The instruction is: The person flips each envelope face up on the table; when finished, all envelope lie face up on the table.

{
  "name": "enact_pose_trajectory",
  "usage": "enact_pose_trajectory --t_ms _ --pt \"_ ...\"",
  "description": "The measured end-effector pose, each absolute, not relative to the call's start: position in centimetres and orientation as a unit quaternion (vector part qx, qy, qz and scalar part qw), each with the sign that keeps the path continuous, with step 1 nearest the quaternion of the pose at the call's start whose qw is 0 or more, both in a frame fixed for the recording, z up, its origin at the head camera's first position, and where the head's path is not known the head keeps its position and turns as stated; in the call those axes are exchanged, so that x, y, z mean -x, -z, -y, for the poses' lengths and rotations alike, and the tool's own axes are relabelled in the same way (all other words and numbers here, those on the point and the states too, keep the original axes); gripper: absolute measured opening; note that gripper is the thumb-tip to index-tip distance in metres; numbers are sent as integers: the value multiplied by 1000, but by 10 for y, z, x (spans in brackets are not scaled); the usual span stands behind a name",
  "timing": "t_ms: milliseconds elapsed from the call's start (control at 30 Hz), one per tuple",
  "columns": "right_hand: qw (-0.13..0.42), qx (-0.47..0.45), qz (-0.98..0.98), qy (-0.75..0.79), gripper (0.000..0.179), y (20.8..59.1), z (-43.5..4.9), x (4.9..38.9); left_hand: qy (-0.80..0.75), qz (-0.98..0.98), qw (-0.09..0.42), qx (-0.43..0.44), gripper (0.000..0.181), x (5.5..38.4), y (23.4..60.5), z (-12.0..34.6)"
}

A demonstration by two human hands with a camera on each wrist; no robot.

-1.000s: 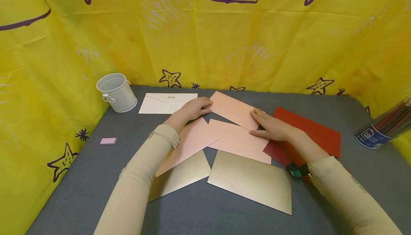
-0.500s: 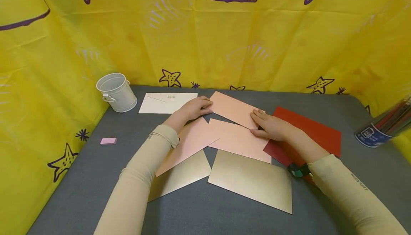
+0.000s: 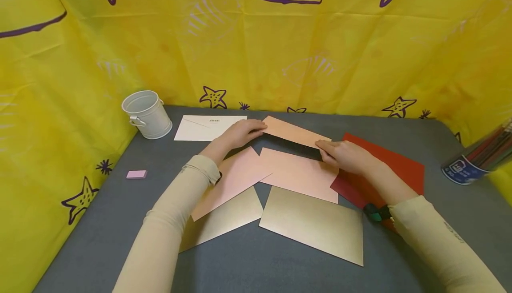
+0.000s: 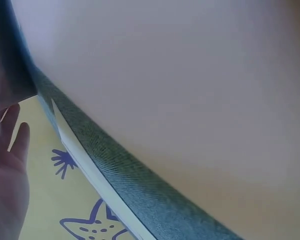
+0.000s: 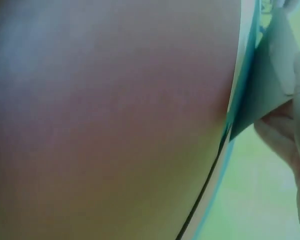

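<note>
A peach-pink envelope (image 3: 296, 132) at the back of the table is held at both ends, its near edge raised over a dark shadow. My left hand (image 3: 242, 133) pinches its left end, and my right hand (image 3: 344, 154) pinches its right end. In the right wrist view the raised envelope (image 5: 270, 75) shows its underside, with the right hand's fingers (image 5: 277, 131) on its edge. Just in front lie a pale pink envelope (image 3: 300, 173) and another pink one (image 3: 236, 179), partly behind the left forearm. The left wrist view shows the left hand (image 4: 10, 185) at the frame's edge.
Gold envelopes (image 3: 314, 224) lie nearest the front. A red envelope (image 3: 388, 159) lies right, partly under the right forearm. A white envelope (image 3: 200, 128), a white bucket (image 3: 148, 117) and a pink eraser (image 3: 136, 174) are left. A pencil cup (image 3: 464, 170) stands far right.
The near edge of the peach-pink envelope has come up from the table. The right hand's fingers have moved from lying on its corner to pinching it.
</note>
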State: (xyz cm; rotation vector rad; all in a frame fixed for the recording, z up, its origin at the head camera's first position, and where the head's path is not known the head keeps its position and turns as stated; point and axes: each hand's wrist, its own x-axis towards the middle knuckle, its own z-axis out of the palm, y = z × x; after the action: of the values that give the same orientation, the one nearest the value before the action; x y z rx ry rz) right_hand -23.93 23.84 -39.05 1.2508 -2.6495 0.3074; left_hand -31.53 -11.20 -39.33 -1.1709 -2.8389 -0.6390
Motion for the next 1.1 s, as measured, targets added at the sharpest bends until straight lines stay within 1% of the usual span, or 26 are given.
enact_pose_trajectory --t_ms 100,167,300,400,500,633,767,867,967,1100 --pt "141 -422 887 -125 30 389 -243 241 256 896 27 363 30 314 390 112" --pt "157 -409 884 -161 30 388 -246 242 299 888 36 349 26 312 387 111" --pt "172 -355 887 -241 22 386 -249 245 391 868 36 303 21 307 379 109" --pt "167 -305 888 -299 13 386 -250 248 441 857 33 266 19 303 377 108" --pt "142 -252 891 -350 9 386 -250 250 472 849 29 235 20 300 377 107" --pt "90 -196 903 -371 17 384 -250 255 482 851 15 207 21 300 382 107" --pt "21 -167 925 -341 26 384 -250 261 427 879 -6 211 20 303 386 108" --pt "-21 -158 937 -310 28 386 -251 267 365 903 -21 226 19 306 391 108" --pt "-36 -151 940 -305 29 388 -250 272 335 914 -26 227 21 307 395 109" --pt "-49 -119 932 -338 33 389 -246 277 352 917 -25 187 25 306 393 107"
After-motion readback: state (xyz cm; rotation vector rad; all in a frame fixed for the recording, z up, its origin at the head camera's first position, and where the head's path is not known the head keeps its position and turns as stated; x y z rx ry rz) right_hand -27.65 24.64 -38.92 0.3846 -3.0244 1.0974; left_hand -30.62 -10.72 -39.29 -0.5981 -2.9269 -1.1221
